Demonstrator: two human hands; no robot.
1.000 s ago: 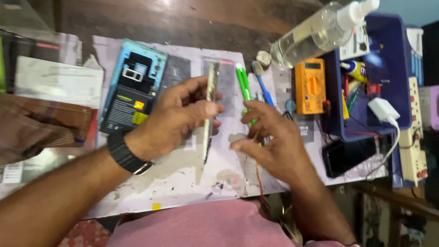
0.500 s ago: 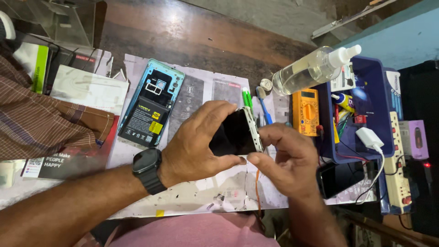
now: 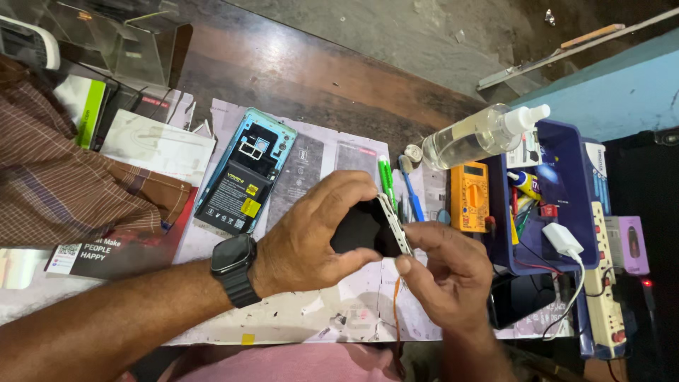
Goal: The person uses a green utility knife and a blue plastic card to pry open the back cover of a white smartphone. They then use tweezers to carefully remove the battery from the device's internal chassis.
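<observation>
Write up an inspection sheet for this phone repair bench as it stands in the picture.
Surface: paper-covered mat on a dark wooden bench.
Job's things: phone panel held edge-up; opened phone body lies flat on the mat, apart.
Clutter: yellow multimeter, clear spray bottle, green tool, blue tool, blue tray of small items.
Grippers: left hand wraps the panel; right hand pinches its lower edge.
Cables: white charger plugged into a power strip; thin orange wire.
Surroundings: another person's checked sleeve at the left.

One head-worn camera looks steeply down, close above the cluttered workbench (image 3: 297, 78)
</observation>
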